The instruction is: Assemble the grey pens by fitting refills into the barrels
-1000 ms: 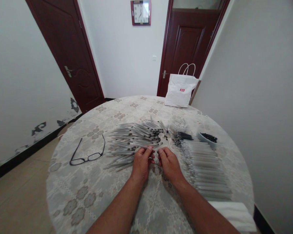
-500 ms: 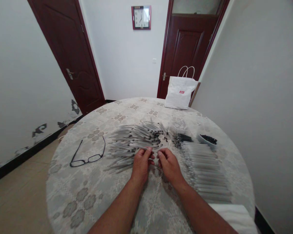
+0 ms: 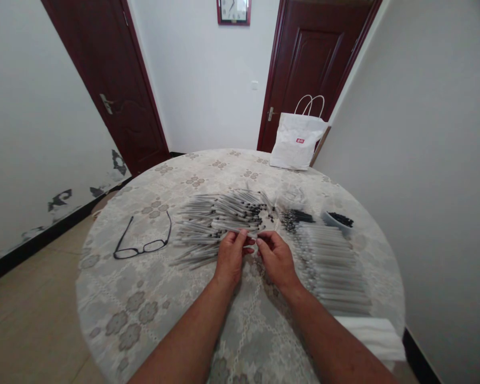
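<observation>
A: Where are the hands?
B: Both bare hands meet at the near right edge of a loose pile of gray sticks [image 3: 208,213], on a round table [image 3: 104,298] with a patterned cover. The left hand [image 3: 232,255] pinches a thin pale stick [image 3: 252,236] between thumb and fingers, just in front of the pile.

A: And the other?
B: The right hand [image 3: 274,257] has thumb and finger pressed together on a small dark bit [image 3: 261,236] at the stick's end. Whether that bit belongs to the stick, I cannot tell.

A: How far along does it look?
B: Partway, I would judge. Well to the right of the pile lies an even row of pale sticks [image 3: 336,266], which looks like the finished part. The pile itself, many dark-tipped sticks at uneven angles, looks like what is left.

A: Anything else around the pile?
B: To its right, a dark bundle [image 3: 302,215], then a bowl [image 3: 346,229] of short black pieces [image 3: 340,218]. To its left, unfolded glasses [image 3: 153,245].
</observation>
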`<state>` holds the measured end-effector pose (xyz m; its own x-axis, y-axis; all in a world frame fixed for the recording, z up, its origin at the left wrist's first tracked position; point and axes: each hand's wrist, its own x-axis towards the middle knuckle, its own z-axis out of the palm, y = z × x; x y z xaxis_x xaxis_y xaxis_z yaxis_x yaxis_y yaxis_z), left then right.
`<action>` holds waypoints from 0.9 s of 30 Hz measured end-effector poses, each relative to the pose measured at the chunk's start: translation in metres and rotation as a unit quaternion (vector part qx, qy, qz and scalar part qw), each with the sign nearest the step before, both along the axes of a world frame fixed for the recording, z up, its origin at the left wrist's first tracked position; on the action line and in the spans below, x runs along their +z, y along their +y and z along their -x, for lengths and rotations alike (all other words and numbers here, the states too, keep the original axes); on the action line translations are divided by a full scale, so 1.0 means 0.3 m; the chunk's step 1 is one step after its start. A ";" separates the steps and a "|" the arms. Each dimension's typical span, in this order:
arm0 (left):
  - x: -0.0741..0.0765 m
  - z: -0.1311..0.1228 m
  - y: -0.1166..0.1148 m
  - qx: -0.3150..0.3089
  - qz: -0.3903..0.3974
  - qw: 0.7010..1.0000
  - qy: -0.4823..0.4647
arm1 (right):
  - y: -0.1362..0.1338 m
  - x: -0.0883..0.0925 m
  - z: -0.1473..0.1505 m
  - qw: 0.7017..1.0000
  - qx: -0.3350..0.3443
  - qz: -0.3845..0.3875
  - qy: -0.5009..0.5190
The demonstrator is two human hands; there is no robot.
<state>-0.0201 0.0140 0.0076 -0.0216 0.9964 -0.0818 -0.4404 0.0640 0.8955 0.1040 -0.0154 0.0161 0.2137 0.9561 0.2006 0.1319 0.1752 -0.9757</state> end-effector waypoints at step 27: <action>0.023 0.001 0.015 -0.044 0.036 0.994 -0.094 | -0.013 0.318 -0.377 0.896 -0.094 0.019 -0.433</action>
<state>-0.0206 0.0186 0.0145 0.0879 0.9851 -0.1475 -0.5891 0.1709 0.7898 0.2171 -0.0193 0.1114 0.1519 0.9293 0.3365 0.8658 0.0391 -0.4988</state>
